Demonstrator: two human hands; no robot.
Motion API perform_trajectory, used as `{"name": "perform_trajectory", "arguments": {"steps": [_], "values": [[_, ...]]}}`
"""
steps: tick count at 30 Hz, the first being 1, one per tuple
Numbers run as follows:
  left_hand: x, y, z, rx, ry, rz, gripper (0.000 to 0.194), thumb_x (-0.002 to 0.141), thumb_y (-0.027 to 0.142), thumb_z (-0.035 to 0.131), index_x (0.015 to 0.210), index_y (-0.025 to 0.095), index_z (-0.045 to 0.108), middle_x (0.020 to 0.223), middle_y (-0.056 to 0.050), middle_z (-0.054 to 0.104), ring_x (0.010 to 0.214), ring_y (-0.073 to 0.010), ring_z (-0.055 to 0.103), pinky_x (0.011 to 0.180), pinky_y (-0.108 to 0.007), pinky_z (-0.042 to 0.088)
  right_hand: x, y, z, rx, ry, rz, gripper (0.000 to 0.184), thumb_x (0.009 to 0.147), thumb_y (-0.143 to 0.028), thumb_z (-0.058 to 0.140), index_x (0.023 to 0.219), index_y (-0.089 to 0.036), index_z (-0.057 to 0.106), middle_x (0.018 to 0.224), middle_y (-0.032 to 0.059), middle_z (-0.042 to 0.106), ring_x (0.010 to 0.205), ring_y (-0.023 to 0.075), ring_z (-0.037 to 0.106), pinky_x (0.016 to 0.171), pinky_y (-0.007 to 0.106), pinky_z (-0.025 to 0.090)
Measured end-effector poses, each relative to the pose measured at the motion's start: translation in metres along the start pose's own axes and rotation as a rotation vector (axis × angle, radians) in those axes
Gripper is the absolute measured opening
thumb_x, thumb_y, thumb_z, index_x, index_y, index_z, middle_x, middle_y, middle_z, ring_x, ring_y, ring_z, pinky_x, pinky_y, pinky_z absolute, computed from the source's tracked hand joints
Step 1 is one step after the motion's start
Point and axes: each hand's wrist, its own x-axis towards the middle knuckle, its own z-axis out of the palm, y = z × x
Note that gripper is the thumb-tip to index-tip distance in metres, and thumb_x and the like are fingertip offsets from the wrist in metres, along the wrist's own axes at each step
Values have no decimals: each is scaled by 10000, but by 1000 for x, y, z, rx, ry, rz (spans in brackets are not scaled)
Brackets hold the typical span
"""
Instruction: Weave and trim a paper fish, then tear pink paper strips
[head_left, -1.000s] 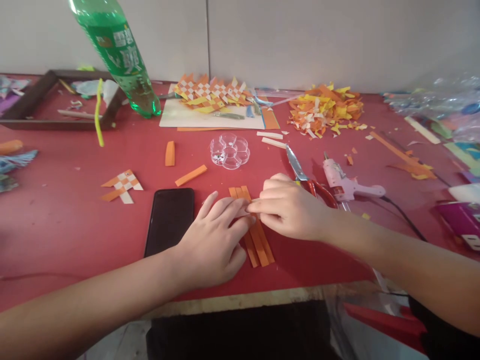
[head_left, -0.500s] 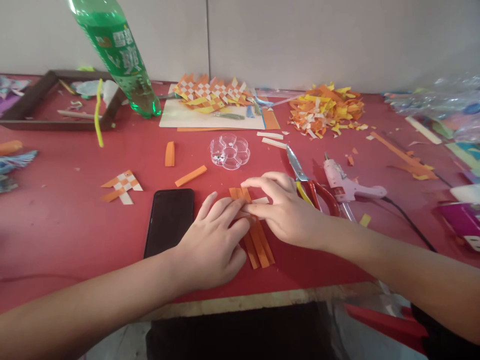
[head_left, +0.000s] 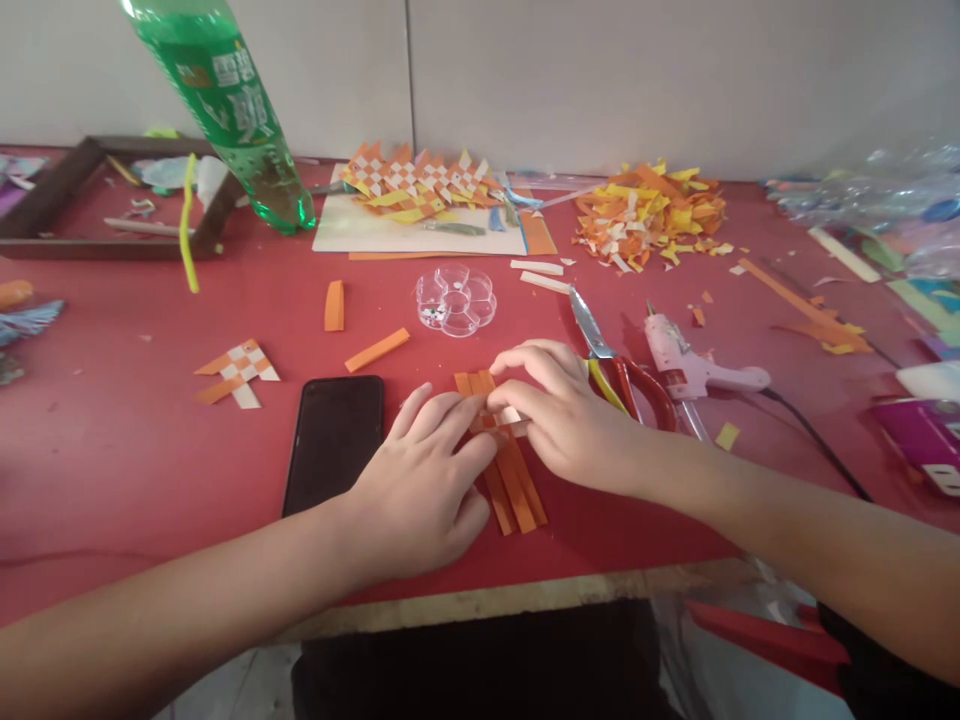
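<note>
Several orange paper strips (head_left: 517, 490) lie side by side on the red table, and a white paper strip (head_left: 510, 415) crosses them. My left hand (head_left: 424, 480) presses on the crossing from the left, thumb and fingertips holding the strips down. From the right, my right hand (head_left: 562, 410) has its fingers closed around the white strip; the exact grip is partly hidden. Left of my left hand lies a black phone (head_left: 337, 440). Farther left is a small woven orange and white paper fish (head_left: 240, 372). Two short orange pieces (head_left: 377, 350) lie beyond the phone.
Red-handled scissors (head_left: 592, 325) and a pink glue gun (head_left: 690, 365) with its cord lie to the right. A clear flower-shaped tray (head_left: 456, 300) sits ahead. Farther back are a green bottle (head_left: 240, 120), woven fish on a white board (head_left: 337, 225) and a scrap pile (head_left: 649, 215).
My right fingers have drawn back slightly and curled at the white strip, so more of its crossing shows. My left hand stays on the strips. The view has shifted slightly.
</note>
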Motion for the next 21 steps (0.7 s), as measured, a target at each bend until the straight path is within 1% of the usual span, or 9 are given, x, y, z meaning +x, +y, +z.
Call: {"name": "perform_trajectory", "arguments": {"steps": [4,6,9,11,13,18,21], "values": [[0,1,0,0,4,1,374,837,220,507,1187,146,618,1356,-160,537,1250,-351,444,1140,-590,244,3,1,-5,19,12,12,253,726,-29,514,911,-180,596,1145,128,544,1142,305,445,952,508,399],[0,1,0,5,-1,0,384,838,227,508,1197,138,615,1363,-167,532,1256,-356,441,1142,-593,239,2,1,-7,34,16,5,236,709,-78,553,920,-169,606,1111,125,566,1115,308,463,934,499,400],[-1,0,1,8,-5,4,397,850,234,500,1219,136,607,1380,-169,524,1272,-356,431,1147,-594,232,-1,0,-8,9,48,-13,127,743,-159,595,864,-163,633,1046,113,608,1078,309,495,901,484,395],[-1,0,2,6,3,3,400,855,230,490,1227,138,605,1374,-166,530,1272,-349,432,1146,-590,235,-3,0,-7,-59,93,-38,55,769,-168,603,800,-172,650,1029,97,637,1077,307,514,883,473,383],[-1,0,2,5,12,5,404,856,225,483,1231,137,603,1361,-163,540,1268,-343,437,1145,-586,240,-5,2,-5,-131,139,-73,78,797,-149,602,776,-184,668,1024,74,666,1080,293,532,876,460,366],[0,1,2,7,28,10,402,849,215,481,1225,141,603,1371,-163,536,1272,-338,434,1138,-592,251,-9,6,-1,-200,177,-182,94,878,-165,604,856,-196,690,908,16,714,955,218,557,807,408,340],[-1,1,2,12,29,7,389,853,216,482,1212,138,610,1359,-167,543,1269,-338,439,1138,-595,253,-11,5,-1,-218,168,-219,105,896,-163,600,930,-203,691,887,1,727,934,202,544,802,405,325]]}}
